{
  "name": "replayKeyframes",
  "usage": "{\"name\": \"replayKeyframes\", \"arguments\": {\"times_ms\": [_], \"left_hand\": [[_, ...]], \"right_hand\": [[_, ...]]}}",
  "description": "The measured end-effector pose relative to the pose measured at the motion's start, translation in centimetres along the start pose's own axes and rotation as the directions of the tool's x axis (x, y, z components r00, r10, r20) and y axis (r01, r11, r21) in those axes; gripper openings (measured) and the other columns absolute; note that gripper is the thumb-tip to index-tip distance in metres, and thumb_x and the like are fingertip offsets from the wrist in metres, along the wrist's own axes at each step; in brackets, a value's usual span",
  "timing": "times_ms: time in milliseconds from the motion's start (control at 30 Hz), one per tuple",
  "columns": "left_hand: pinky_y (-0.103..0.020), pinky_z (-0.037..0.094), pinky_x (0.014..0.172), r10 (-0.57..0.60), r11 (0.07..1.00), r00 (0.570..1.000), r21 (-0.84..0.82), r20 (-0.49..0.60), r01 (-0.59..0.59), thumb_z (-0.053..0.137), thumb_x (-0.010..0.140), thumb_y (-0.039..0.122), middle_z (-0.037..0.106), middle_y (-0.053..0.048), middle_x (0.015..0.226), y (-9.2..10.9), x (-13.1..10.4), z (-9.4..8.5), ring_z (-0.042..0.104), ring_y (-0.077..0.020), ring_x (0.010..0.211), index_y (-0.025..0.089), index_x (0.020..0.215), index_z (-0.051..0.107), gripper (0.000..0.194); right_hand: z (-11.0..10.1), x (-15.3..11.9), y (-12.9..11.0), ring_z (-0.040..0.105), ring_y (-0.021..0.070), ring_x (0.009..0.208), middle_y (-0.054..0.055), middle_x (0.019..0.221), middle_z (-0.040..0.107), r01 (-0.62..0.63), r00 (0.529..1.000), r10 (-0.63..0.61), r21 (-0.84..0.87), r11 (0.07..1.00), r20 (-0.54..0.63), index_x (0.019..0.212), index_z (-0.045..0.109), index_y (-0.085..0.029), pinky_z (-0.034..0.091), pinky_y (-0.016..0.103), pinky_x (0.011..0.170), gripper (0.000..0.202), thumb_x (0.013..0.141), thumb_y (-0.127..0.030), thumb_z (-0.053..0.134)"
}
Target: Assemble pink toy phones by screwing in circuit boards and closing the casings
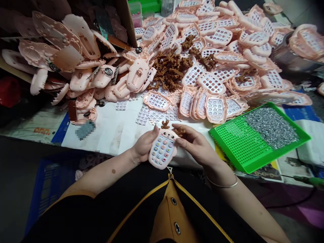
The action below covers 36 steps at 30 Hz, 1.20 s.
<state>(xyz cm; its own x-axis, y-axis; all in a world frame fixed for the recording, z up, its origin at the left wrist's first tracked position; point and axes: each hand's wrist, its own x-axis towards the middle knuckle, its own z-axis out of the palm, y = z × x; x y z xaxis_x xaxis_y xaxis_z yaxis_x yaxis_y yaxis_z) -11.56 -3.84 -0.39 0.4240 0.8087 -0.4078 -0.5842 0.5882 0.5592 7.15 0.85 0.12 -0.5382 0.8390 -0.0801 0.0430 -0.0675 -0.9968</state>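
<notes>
1. A white sheet [111, 128] covers the table in front of the person, with a dark floor below its near edge.
2. A blue crate [48, 189] stands low at the left, partly hidden by the left arm; what it holds is too dim to tell.
3. A green tray [235, 141] sits tilted at the right; its far half holds a heap of small metal screws [272, 125], its near half is bare grid.
4. A cardboard box [126, 20] at the upper left spills pink back shells [83, 67] onto the table.
5. Pink front shells [217, 37] with empty button holes lie piled across the far right; a heap of brown antlers [172, 67] lies among them.
6. Clear button mats [152, 114] lie flat between the piles and the hands.
7. The toy [163, 148], a pink phone with coloured buttons and one brown antler [165, 124] on top, is held above the table's near edge, close to the body.
8. The left hand [143, 146] grips the toy's left side, fingers curled behind it and thumb on the edge.
9. The right hand [194, 143] touches the toy's upper right corner, its fingers pinched narrowly on a second brown piece [180, 131].
10. A metal bangle [222, 184] circles the right wrist.
</notes>
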Motion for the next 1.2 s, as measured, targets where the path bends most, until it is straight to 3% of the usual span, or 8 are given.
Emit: {"name": "replayKeyframes", "arguments": {"times_ms": [67, 133, 233, 400, 600, 800, 1000, 1200], "left_hand": [[-0.034, 0.054, 0.071, 0.106, 0.994, 0.978, 0.029, -0.182, -0.102, 0.064, 0.076, 0.068, 0.072, -0.01, 0.084, 0.1, 0.4, 0.2, 0.068, -0.0204, 0.072, 0.012, 0.102, 0.066, 0.062], [-0.03, 0.053, 0.072, 0.232, 0.972, 0.911, 0.108, -0.342, -0.207, 0.067, 0.078, 0.061, 0.07, -0.006, 0.081, 0.0, 0.7, 0.4, 0.066, -0.0171, 0.071, 0.014, 0.097, 0.065, 0.051], [-0.029, 0.052, 0.075, 0.395, 0.909, 0.839, 0.29, -0.373, -0.299, 0.063, 0.082, 0.062, 0.069, -0.004, 0.082, -0.2, 0.7, 0.4, 0.066, -0.0164, 0.076, 0.015, 0.099, 0.065, 0.05], [-0.031, 0.051, 0.086, 0.331, 0.858, 0.922, 0.47, -0.202, -0.206, 0.074, 0.076, 0.052, 0.066, -0.004, 0.096, 0.3, -1.1, 0.5, 0.066, -0.0203, 0.094, 0.021, 0.126, 0.057, 0.061], [-0.036, 0.048, 0.097, 0.187, 0.758, 0.982, 0.639, -0.023, -0.13, 0.083, 0.069, 0.034, 0.065, -0.007, 0.11, 1.4, -2.1, 0.8, 0.063, -0.0242, 0.109, 0.02, 0.132, 0.05, 0.073], [-0.039, 0.052, 0.092, 0.163, 0.622, 0.979, 0.783, -0.118, -0.009, 0.078, 0.071, 0.033, 0.065, -0.008, 0.108, 2.7, -2.1, 2.0, 0.065, -0.0246, 0.102, 0.016, 0.118, 0.054, 0.056], [-0.038, 0.054, 0.087, 0.201, 0.689, 0.963, 0.725, -0.179, -0.009, 0.077, 0.066, 0.024, 0.065, -0.008, 0.103, 2.8, -2.0, 2.7, 0.067, -0.0243, 0.096, 0.015, 0.107, 0.054, 0.047], [-0.035, 0.051, 0.093, 0.213, 0.813, 0.957, 0.579, -0.198, -0.061, 0.079, 0.062, 0.019, 0.067, -0.011, 0.112, 2.6, -1.5, 2.2, 0.064, -0.0261, 0.11, 0.015, 0.107, 0.055, 0.052]], "right_hand": [[0.5, -0.2, 0.9, 0.064, 0.02, 0.101, 0.005, 0.112, 0.068, -0.042, 0.999, 0.04, 0.083, 0.996, 0.026, 0.119, 0.064, -0.027, 0.054, 0.038, 0.093, 0.043, 0.08, -0.044, 0.073], [1.3, -0.3, 1.5, 0.066, 0.019, 0.095, 0.004, 0.109, 0.07, -0.073, 0.996, 0.065, 0.158, 0.985, 0.057, 0.119, 0.064, -0.027, 0.056, 0.038, 0.089, 0.042, 0.082, -0.044, 0.071], [2.2, -0.3, 1.6, 0.069, 0.0175, 0.09, 0.004, 0.106, 0.07, -0.106, 0.993, 0.092, 0.222, 0.969, 0.073, 0.125, 0.061, -0.03, 0.06, 0.036, 0.082, 0.048, 0.081, -0.043, 0.072], [2.4, -0.6, 0.3, 0.067, 0.0218, 0.111, 0.006, 0.132, 0.059, -0.037, 0.999, 0.034, 0.152, 0.988, 0.021, 0.12, 0.066, -0.032, 0.057, 0.04, 0.095, 0.045, 0.078, -0.041, 0.076], [1.4, -1.5, -1.1, 0.067, 0.0245, 0.112, 0.008, 0.126, 0.067, -0.041, 0.999, 0.04, 0.11, 0.993, 0.012, 0.113, 0.071, -0.028, 0.057, 0.042, 0.095, 0.038, 0.078, -0.042, 0.075], [1.7, -1.1, -2.9, 0.073, 0.0178, 0.071, 0.002, 0.074, 0.074, -0.167, 0.979, 0.152, 0.106, 0.98, 0.138, 0.121, 0.059, -0.021, 0.06, 0.031, 0.067, 0.037, 0.086, -0.031, 0.062], [2.9, -0.2, -4.9, 0.072, 0.017, 0.065, 0.0, 0.069, 0.072, -0.137, 0.981, 0.171, -0.291, 0.947, 0.093, 0.123, 0.052, -0.02, 0.056, 0.03, 0.064, 0.039, 0.085, -0.018, 0.05], [3.9, 0.3, -5.1, 0.072, 0.0233, 0.073, 0.01, 0.094, 0.076, -0.002, 1.0, 0.017, -0.613, 0.79, 0.02, 0.129, 0.05, -0.018, 0.055, 0.037, 0.069, 0.049, 0.08, -0.018, 0.045]]}}
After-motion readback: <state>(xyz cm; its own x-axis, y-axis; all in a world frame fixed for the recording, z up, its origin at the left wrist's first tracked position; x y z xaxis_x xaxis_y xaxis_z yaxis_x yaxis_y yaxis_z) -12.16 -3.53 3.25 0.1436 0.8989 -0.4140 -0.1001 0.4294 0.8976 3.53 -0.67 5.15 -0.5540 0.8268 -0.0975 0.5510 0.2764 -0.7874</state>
